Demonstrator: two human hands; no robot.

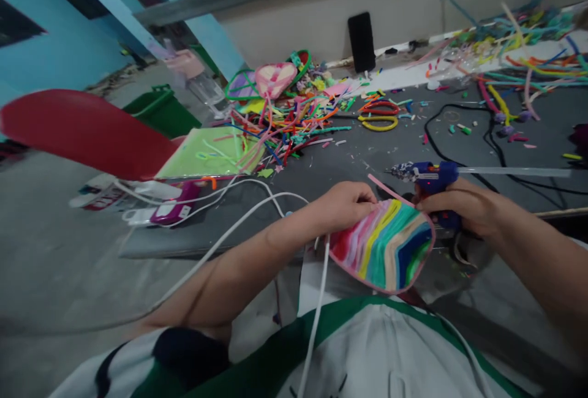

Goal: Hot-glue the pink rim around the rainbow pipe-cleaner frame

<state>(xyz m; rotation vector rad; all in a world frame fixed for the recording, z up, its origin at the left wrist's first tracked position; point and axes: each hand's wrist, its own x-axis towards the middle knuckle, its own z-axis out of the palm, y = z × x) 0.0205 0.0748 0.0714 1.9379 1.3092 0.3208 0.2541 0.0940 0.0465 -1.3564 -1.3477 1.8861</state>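
My left hand (351,203) is closed on the upper left edge of a striped heart-shaped pipe-cleaner piece (383,248), which has a pink border and rainbow stripes. A loose pink pipe-cleaner end (384,187) sticks up from its top. In my right hand (463,207) is a blue glue gun (434,176), its nozzle pointing left above the piece. A clear glue stick (514,171) runs out of the gun's back end. The fingers of my right hand also come close to the piece's upper right edge; whether they touch it, I cannot tell.
Scissors (379,122) with red and yellow handles lie beside a heap of pipe-cleaner scraps (294,119). A black phone (361,43) leans on the wall. Black cord (427,131) curls at right, and white cables cross near my left arm. A red chair (87,131) stands left.
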